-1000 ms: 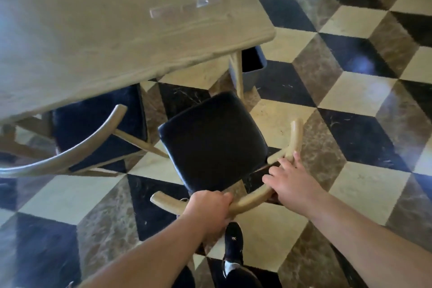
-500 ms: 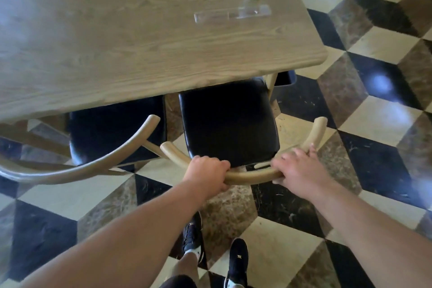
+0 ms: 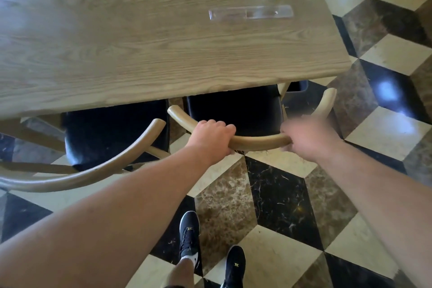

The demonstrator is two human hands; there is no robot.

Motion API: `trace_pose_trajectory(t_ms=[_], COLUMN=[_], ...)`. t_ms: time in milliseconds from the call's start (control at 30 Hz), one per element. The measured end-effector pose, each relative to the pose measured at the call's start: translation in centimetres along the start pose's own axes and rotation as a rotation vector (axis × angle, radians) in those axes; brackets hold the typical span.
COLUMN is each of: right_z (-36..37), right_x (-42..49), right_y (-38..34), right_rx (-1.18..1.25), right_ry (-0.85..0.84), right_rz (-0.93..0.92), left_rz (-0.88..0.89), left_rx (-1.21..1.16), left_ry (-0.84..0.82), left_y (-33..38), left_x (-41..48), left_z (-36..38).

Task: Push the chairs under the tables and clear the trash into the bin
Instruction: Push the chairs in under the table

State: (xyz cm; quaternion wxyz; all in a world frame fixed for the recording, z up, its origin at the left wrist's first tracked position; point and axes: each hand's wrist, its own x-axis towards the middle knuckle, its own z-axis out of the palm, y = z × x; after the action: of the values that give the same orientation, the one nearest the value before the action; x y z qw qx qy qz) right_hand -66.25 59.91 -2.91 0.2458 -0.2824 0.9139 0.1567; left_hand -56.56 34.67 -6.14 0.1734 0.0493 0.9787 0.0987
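Since half a second ago, the black-cushioned chair with the curved pale wooden backrest (image 3: 254, 141) has slid further under the light wooden counter (image 3: 140, 42), seat now mostly hidden at centre frame. Left hand (image 3: 211, 139) is clenched around the backrest; right hand (image 3: 308, 139) is blurred but seems to grasp it too. I think its left end may bump the neighbouring chair's curved backrest (image 3: 105, 168), just beside it

Bare forearms, no sleeves, black trainers (image 3: 189, 233) (small gold marks), white sock (image 3: 189, 259)
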Motion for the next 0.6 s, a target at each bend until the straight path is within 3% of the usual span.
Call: trace_pose_trajectory(t_ms=[100, 233, 300, 433, 600], right_z=[-0.7, -3.0, -3.5, -3.3, -3.0], right_x=[-0.6, -0.3, 0.6, 1.7, 0.7], right_y=[-2.5, -9.9, -13.4, -16.6, -17.0], right_rx=[-0.011, 0.129, 0.233, 0.216, 0.158], right_ry=[-0.003, -0.01, -0.028, -0.011, -0.042], right_rz=[0.046, -0.154, -0.183, -0.096, -0.093], left_rz=[-0.02, -0.293, -0.438, -0.587, -0.581], left_rx=[0.005, -0.014, -0.078, -0.236, -0.295], left_ry=[0.135, 0.278, 0.228, -0.067, -0.087], left_y=[-2.5, -8.7, -11.5, -14.9, -15.3], left_x=[-3.0, -9.3, -11.9, -13.8, -13.6], left_z=[1.0, 1.2, 1.2, 0.7, 0.3])
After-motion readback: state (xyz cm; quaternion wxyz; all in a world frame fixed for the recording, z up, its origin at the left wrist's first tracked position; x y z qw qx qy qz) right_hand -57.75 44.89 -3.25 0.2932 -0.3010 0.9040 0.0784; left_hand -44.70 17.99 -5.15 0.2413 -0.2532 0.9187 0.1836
